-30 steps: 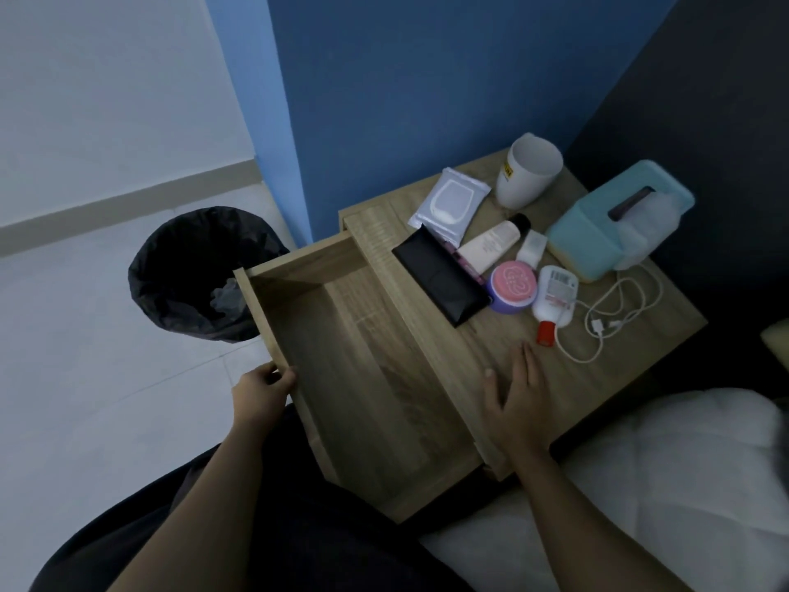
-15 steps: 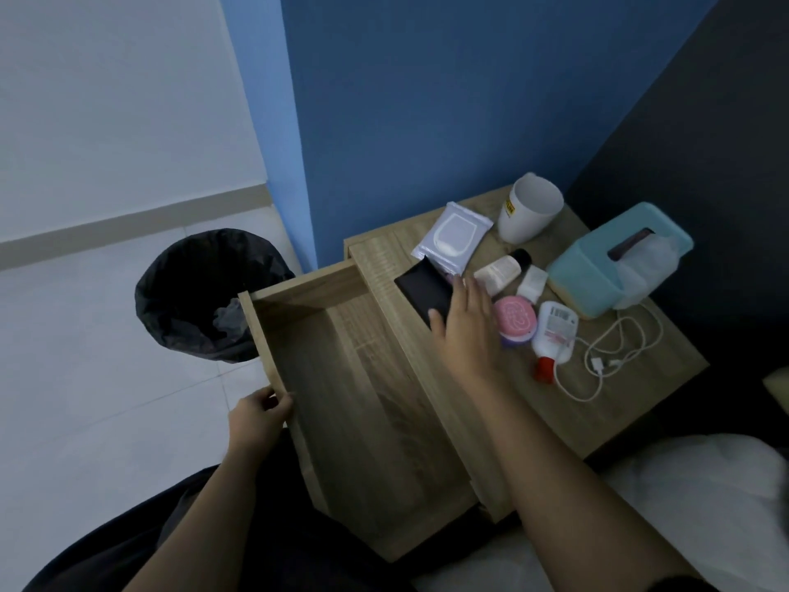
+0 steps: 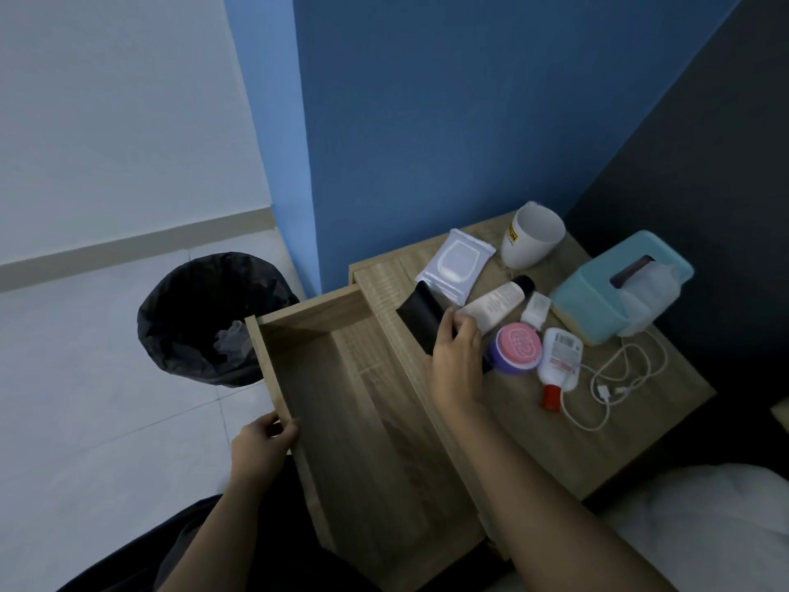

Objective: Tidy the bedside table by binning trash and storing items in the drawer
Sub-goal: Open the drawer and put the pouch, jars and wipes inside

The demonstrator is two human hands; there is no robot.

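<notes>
The wooden bedside table (image 3: 640, 429) has its drawer (image 3: 375, 442) pulled wide open and bare inside. My left hand (image 3: 262, 446) grips the drawer's front edge. My right hand (image 3: 457, 361) is closed around a black case (image 3: 420, 316), tilted up off the tabletop's left edge. Beside it lie a wipes pack (image 3: 454, 264), a cream tube (image 3: 497, 305), a pink-lidded purple jar (image 3: 516, 348), a white bottle with a red cap (image 3: 557, 365) and a white cable (image 3: 615, 378).
A bin lined with a black bag (image 3: 205, 318) stands on the floor left of the drawer, some crumpled trash inside. A white cup (image 3: 531, 237) and a teal tissue box (image 3: 615, 288) sit at the table's back. White bedding (image 3: 704, 527) lies at lower right.
My right hand moved from the table's front edge up to the black case, closed on it and tipped it up. My left hand stayed on the drawer front.
</notes>
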